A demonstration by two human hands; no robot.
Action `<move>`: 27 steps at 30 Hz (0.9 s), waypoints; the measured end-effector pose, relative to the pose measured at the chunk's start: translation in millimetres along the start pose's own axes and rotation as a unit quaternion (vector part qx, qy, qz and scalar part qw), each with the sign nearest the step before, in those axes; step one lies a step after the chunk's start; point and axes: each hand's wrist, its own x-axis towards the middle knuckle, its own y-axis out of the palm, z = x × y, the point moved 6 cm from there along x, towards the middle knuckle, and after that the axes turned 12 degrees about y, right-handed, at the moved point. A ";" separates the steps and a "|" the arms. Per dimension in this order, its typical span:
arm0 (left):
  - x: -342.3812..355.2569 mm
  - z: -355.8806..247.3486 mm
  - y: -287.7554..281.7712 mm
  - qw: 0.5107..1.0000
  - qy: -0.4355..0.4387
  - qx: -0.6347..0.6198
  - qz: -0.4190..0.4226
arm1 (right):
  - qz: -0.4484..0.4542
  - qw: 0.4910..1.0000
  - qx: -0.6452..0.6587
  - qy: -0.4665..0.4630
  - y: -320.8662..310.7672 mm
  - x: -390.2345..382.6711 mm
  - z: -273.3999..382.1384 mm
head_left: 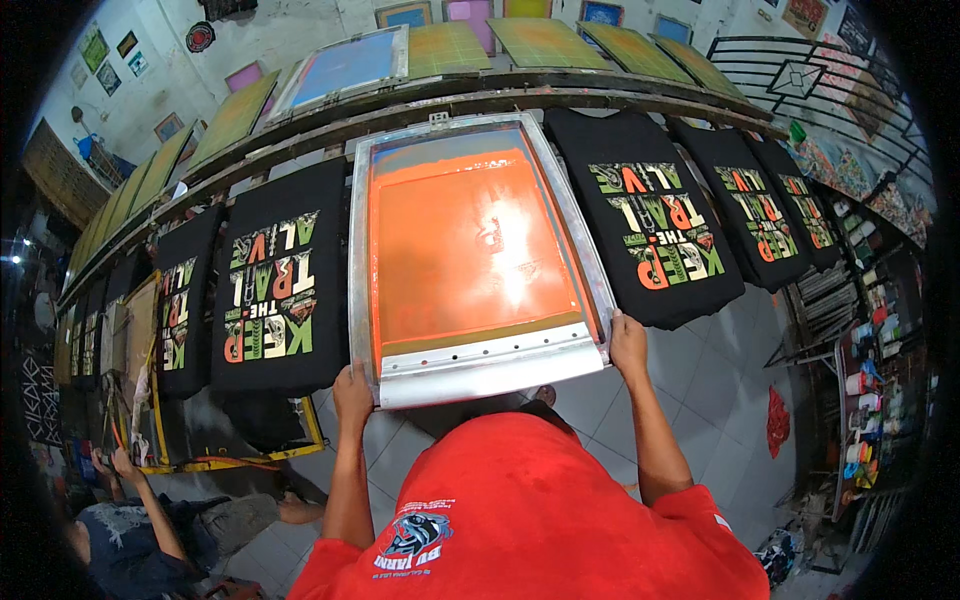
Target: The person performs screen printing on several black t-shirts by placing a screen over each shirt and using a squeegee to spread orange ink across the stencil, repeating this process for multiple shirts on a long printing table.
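A screen printing frame [590,262] with silver metal sides lies in front of me, its mesh coated with wet-looking orange ink [450,250]. Across its near end rests a wide silver bar [480,355] with a row of dark holes, apparently a squeegee. My left hand [353,397] grips the frame's near left corner. At the near right corner, my right hand [628,345] is closed round the edge. Whatever lies under the frame is hidden. Black printed T-shirts flank it, one on the left [230,270] and one on the right [600,140].
More black shirts [740,150] lie along the curved row both ways. Behind runs a long rail [300,135] with greenish boards [545,45] and a blue screen [350,68]. Another person [150,520] works at lower left beside a yellow-edged frame [310,425]. Shelves with ink pots [860,385] stand right.
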 end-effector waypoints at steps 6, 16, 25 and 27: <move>5.4 -13.9 4.6 0.999 -0.028 0.026 0.034 | 0.004 1.000 0.002 0.005 2.2 14.8 -8.9; 7.8 -4.0 13.7 0.998 -0.036 0.014 0.040 | 0.000 1.000 -0.008 0.029 7.2 16.1 -23.3; 4.5 15.0 32.2 0.998 -0.035 0.037 0.039 | 0.020 0.993 -0.050 0.103 17.0 12.1 -26.0; 8.1 12.3 34.9 0.998 -0.030 0.046 0.041 | 0.038 0.994 -0.036 0.100 16.4 16.8 -28.3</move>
